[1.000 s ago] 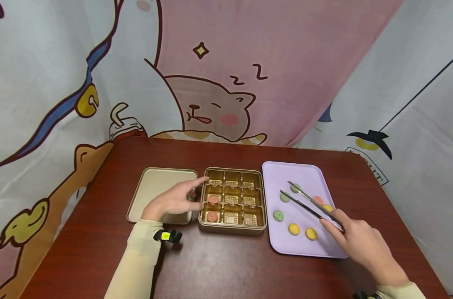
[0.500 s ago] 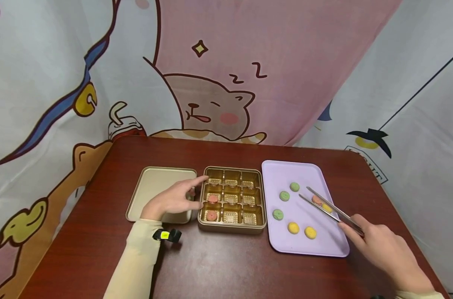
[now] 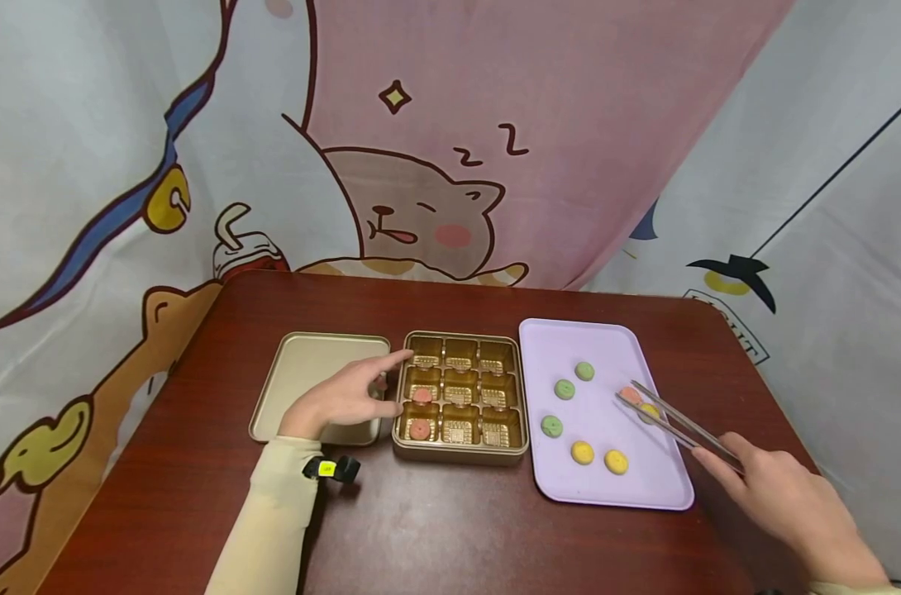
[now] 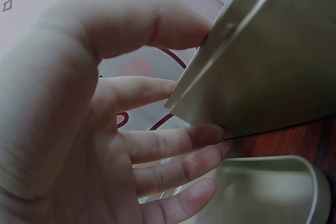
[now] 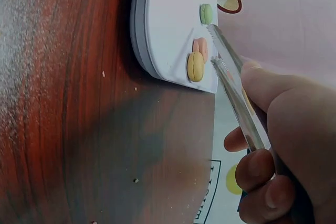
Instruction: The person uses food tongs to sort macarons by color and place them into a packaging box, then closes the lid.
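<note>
My left hand (image 3: 342, 399) reaches to the left side of the gold tin (image 3: 461, 453). Its thumb and index fingertips touch the rim, with the fingers extended. Pink macarons (image 3: 420, 429) sit in the front-left and middle-left compartments. In my right hand (image 3: 788, 496) I hold metal tongs (image 3: 677, 415) over the lilac tray (image 3: 562, 339). Their spread tips are around a pink macaron (image 3: 630, 395) in the head view; whether they touch it, I cannot tell. Against that macaron leans a yellow macaron (image 5: 195, 66), seen in the right wrist view.
Green macarons (image 3: 564, 389) and two more yellow macarons (image 3: 583, 452) lie on the tray. Left of the tin is a gold lid (image 3: 324, 351), partly under my left hand. A printed cloth (image 3: 592, 149) hangs behind the brown table (image 3: 421, 529).
My right hand has moved right with the tongs, from over the green macarons to the pink one. My left hand stays at the tin.
</note>
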Action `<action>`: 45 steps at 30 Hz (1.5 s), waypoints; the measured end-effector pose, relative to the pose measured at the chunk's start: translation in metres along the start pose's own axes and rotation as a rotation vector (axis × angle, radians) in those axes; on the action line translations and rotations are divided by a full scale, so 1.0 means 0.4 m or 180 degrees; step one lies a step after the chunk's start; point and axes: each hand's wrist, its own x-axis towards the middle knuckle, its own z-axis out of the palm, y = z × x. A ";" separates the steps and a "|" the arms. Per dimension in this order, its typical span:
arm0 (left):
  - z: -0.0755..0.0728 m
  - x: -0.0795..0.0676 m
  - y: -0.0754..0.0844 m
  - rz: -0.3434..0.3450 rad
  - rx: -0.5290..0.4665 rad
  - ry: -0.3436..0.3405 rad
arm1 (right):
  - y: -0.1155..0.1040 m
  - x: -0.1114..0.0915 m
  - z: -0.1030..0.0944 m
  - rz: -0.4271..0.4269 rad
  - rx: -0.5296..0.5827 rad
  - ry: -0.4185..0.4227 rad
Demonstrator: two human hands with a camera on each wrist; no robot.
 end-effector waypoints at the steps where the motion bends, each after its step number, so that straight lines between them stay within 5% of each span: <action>1: 0.000 0.000 0.000 -0.0001 0.0008 0.0002 | 0.001 0.001 0.000 0.0001 -0.0005 -0.0011; 45: 0.000 0.001 0.002 -0.0015 0.0032 -0.0010 | 0.001 0.005 0.024 -0.0167 -0.0068 0.0233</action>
